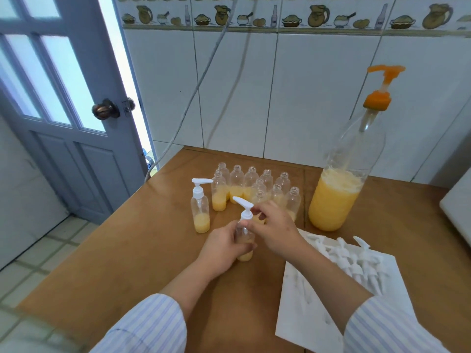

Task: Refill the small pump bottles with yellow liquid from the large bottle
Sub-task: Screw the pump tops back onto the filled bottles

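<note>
Bare table (122, 250) lies left; open bottles (254, 184) (clustered) crowd behind.

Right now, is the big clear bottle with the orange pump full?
No. Yellow liquid fills roughly the lower part of the big clear bottle.

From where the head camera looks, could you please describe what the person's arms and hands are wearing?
Both hands, the left hand and the right hand, are bare, with no gloves, rings or watch visible. Each forearm is bare too; the sleeves are white with thin pale blue stripes, pushed up the arms.
</note>
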